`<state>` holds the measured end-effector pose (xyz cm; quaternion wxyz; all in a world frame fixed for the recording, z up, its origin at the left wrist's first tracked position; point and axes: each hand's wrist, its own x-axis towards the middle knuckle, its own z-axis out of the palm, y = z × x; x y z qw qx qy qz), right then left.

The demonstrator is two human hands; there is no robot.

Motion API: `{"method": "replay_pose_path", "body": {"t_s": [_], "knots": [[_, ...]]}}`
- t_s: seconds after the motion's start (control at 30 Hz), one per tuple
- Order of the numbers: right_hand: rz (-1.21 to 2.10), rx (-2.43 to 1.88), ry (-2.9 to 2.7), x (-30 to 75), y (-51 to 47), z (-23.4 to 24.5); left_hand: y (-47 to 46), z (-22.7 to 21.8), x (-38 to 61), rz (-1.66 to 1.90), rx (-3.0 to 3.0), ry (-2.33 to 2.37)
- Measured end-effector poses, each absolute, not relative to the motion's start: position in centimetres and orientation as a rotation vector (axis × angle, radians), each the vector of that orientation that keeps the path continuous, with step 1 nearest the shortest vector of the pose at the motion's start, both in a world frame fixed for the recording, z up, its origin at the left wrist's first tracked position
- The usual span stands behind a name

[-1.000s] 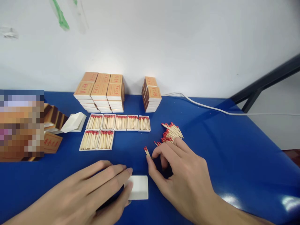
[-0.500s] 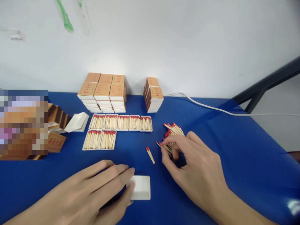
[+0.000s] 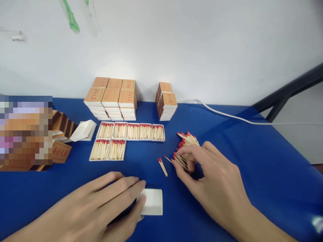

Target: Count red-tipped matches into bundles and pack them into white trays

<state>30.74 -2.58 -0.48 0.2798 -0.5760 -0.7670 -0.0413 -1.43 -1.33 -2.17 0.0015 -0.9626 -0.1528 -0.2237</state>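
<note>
My left hand (image 3: 101,205) lies over the left end of a small white matchbox tray (image 3: 154,201), its thumb and fingers gripping the tray; the visible part of the tray holds nothing. At the near edge of a loose pile of red-tipped matches (image 3: 189,138), my right hand (image 3: 214,174) has thumb and index finger curled in, with matches at their tips. One single match (image 3: 167,159) sticks out leftward from the thumb tip. Two loose matches (image 3: 163,167) lie together on the blue table, between the tray and the pile. My right palm hides part of the pile.
Several trays full of matches (image 3: 117,149) stand in two rows. Behind them are a large stack of matchboxes (image 3: 111,97) and a smaller stack (image 3: 168,101). White trays (image 3: 84,130) and matchboxes (image 3: 60,152) lie at left. A white cable (image 3: 227,115) runs along the wall.
The single match by my right thumb has shifted left and toward me, away from the pile. My right fingertips have moved only slightly. My left hand keeps its place on the tray.
</note>
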Motion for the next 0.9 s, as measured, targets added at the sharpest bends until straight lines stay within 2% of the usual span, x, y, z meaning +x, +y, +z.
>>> {"method": "replay_pose_path", "body": {"t_s": [0.4,0.9], "knots": [[0.024,-1.490,-2.112,30.15,-3.01,-0.41,-1.11,-2.01,-1.64,-0.686,-3.015,-0.467],[-0.035,-1.534,-2.103,30.92,-2.61,-0.37,-1.26,-2.27,-1.60,-0.674,-3.032,-0.472]]}}
